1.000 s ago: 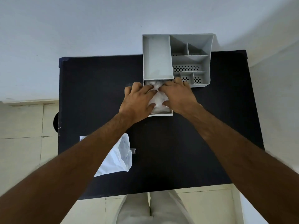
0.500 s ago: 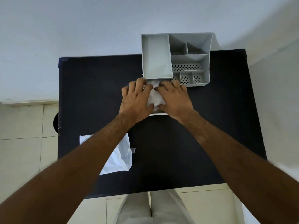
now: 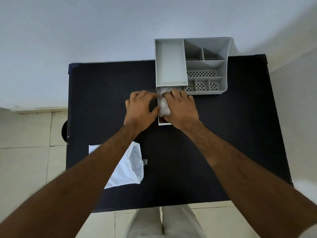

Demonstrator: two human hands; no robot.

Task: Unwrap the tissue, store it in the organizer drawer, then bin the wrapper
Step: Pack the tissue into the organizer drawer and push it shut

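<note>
A grey organizer (image 3: 205, 66) stands at the far edge of a black table (image 3: 188, 160). Its white drawer (image 3: 163, 124) is pulled out towards me. White tissue (image 3: 163, 104) lies crumpled inside the drawer. My right hand (image 3: 181, 109) lies over the drawer, fingers pressing on the tissue. My left hand (image 3: 141, 109) rests just left of the drawer, thumb and fingertips at its left wall, holding nothing. The clear plastic wrapper (image 3: 130, 165) lies flat on the table near the front left, partly under my left forearm.
A white wall rises behind the table. Tiled floor shows on the left and in front, with my legs (image 3: 163, 222) at the table's front edge. A dark round object (image 3: 64, 131) peeks out beside the table's left edge.
My left hand has slid off the tissue to the left of the drawer. My right hand stays pressed on the tissue in the drawer.
</note>
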